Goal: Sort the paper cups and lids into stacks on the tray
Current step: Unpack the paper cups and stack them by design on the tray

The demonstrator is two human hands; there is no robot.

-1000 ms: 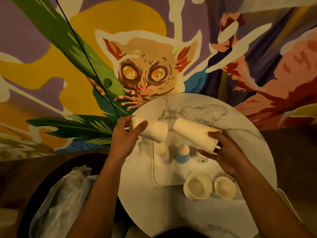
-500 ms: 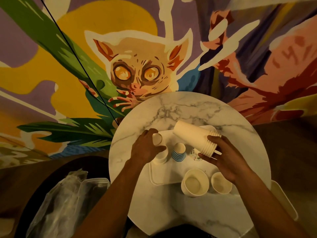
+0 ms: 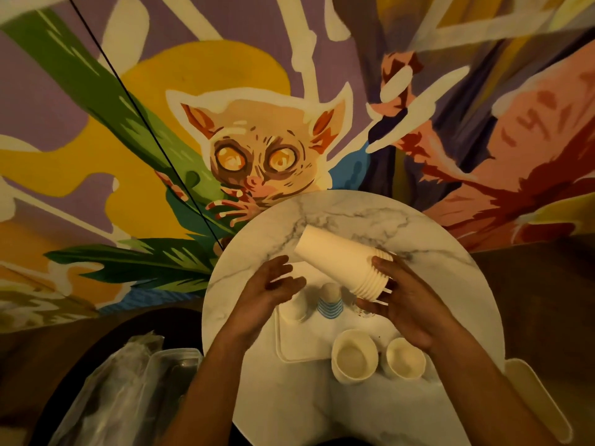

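**Cups on tray: one more placed, left hand freed**

Change noted: a second ago the left hand held a single plain cup on its side. Half a second ago it was setting that cup upside down on the tray's left pile. Now the hand is off it. Judged effect: the plain pile has gained one cup, and the hand is free for the next.

1. Plastic bag (image 3: 112, 397), one, low at the left, off the tabletop (image 3: 322, 420).
2. Wide cups (image 3: 354, 357), two, mouths up, side by side at the near edge of the tray (image 3: 286, 346). Whether they sit on it or just off it cannot be told.
3. Left hand (image 3: 270, 286), empty, fingers relaxed and spread, raised just above the plain white pile (image 3: 291, 312).
4. Upside-down piles on the tray, three in a row: the plain white pile at left, the blue-striped pile (image 3: 330, 302) in the middle, and a patterned cup (image 3: 363, 310) at right, mostly hidden behind the right hand. Cups per pile cannot be counted.
5. Right hand (image 3: 405, 304), fingers curled round the rim end of the nested stack (image 3: 338, 262), held tilted above the tray with its base towards the left hand. About seven or eight rims show.
6. Lids: none identifiable.
7. Mural (image 3: 257, 156), one, on the wall beyond.
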